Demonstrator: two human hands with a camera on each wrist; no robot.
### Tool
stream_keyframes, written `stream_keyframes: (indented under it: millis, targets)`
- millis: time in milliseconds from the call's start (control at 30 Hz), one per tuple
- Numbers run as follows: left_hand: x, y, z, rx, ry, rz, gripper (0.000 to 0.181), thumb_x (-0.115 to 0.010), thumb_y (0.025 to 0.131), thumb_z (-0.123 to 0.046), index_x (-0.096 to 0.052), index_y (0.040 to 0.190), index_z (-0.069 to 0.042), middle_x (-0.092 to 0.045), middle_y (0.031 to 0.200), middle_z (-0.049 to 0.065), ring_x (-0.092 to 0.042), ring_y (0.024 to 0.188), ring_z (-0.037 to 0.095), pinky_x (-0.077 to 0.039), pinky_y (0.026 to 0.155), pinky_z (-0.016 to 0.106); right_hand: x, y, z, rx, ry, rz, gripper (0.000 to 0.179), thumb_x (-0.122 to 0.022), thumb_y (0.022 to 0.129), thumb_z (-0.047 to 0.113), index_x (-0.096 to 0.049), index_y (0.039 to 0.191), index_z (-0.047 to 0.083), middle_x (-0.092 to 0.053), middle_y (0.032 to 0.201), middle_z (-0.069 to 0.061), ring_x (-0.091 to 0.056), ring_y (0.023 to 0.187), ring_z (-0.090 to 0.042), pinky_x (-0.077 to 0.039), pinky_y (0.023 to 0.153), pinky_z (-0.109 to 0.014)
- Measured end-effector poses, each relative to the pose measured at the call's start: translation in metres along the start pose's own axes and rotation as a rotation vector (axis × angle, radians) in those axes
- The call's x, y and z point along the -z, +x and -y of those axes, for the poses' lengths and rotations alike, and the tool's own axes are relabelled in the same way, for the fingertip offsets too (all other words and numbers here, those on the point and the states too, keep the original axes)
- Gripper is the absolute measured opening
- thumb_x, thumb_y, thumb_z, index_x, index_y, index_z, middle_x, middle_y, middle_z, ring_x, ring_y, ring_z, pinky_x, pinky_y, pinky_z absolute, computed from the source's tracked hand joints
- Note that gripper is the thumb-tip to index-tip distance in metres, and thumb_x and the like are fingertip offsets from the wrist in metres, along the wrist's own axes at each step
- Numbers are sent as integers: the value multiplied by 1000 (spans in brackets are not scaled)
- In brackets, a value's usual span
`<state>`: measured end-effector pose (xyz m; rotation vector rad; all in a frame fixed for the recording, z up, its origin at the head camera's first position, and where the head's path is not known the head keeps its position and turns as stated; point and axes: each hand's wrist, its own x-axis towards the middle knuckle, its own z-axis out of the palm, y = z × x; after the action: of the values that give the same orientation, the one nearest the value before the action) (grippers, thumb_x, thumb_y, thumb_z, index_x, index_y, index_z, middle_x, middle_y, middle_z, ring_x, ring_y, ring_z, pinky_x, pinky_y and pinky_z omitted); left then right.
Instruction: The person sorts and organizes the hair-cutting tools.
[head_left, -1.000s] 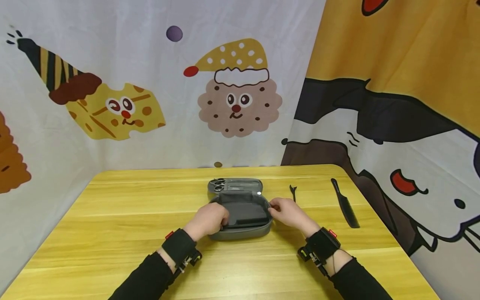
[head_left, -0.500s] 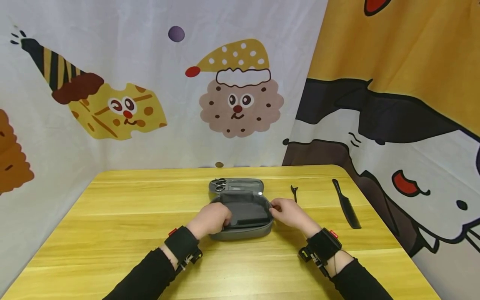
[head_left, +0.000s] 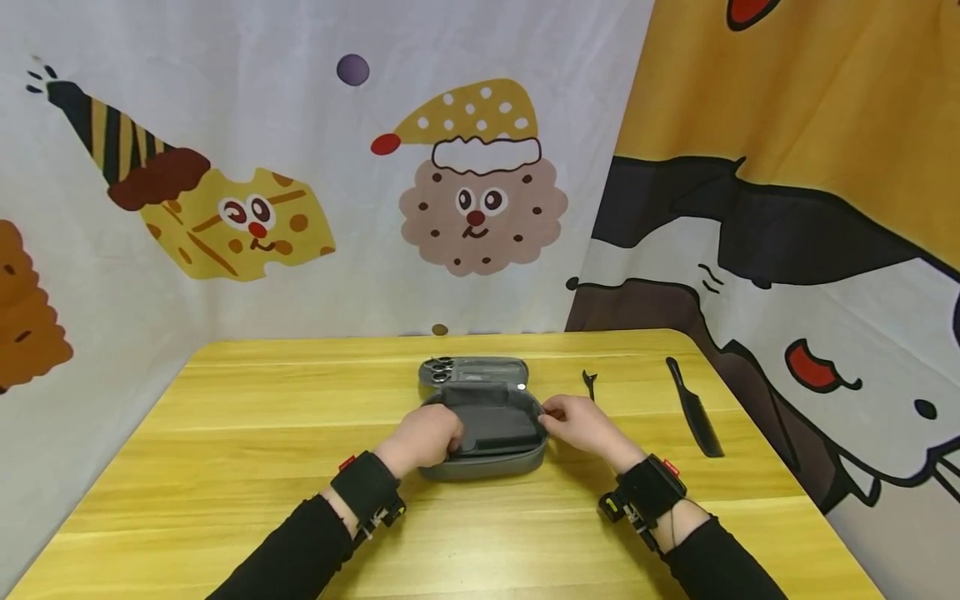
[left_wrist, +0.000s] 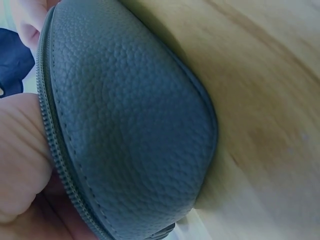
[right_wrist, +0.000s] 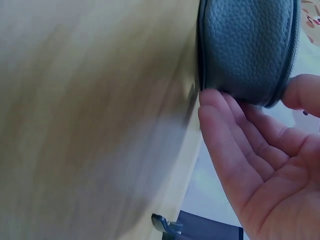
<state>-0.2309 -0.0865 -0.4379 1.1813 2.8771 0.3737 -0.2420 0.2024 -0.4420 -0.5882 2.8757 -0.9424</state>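
Note:
A grey zip case [head_left: 480, 467] with pebbled leather texture stands on the table, its lid folded back away from me. Scissors [head_left: 438, 368] sit in the lid's left side beside a clear pocket. My left hand [head_left: 420, 435] reaches over the near left rim, fingers curled down into the case; their tips are hidden, and I cannot tell what they hold. In the left wrist view the zipper edge [left_wrist: 60, 155] runs right along this hand. My right hand [right_wrist: 270, 160] grips the right end, thumb at the rim and fingers against the outer wall. A dark flat block [head_left: 498, 445] shows inside.
A small black fork-ended tool [head_left: 589, 383] lies just beyond my right hand. Farther right is a black handled comb [head_left: 693, 412]. The wooden table [head_left: 247, 433] ends at a curtain [head_left: 285, 308] with cartoon prints behind it.

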Motion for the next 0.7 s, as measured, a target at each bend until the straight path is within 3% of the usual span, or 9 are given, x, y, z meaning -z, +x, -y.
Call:
stream_keyframes:
  millis: [333, 567, 700]
  targets:
    - [1, 1, 0, 20, -24, 2, 34, -67, 81, 15, -57, 64, -13, -43, 62, -5, -29, 62, 12, -25, 60, 31, 21, -5, -5, -12, -23, -45, 28, -63, 98, 20, -69, 113, -4, -70, 98, -7, -66, 90, -24, -54, 82, -41]
    - [0, 0, 0, 35, -22, 6, 35, -67, 82, 13, -56, 64, -15, -45, 62, -5, -31, 61, 11, -26, 59, 31, 38, -13, -14, -48, -5, -87, 32, -62, 99, 22, -66, 116, -4, -69, 100, -9, -65, 91, -27, -54, 80, -41]
    - [1, 0, 0, 42, -15, 6, 37, -67, 81, 13, -55, 63, -17, -45, 63, -6, -32, 61, 11, -27, 58, 30, 47, -18, -28, -15, 14, -129, 40, -60, 100, 31, -65, 119, -5, -67, 102, -13, -63, 92, -31, -54, 76, -44]
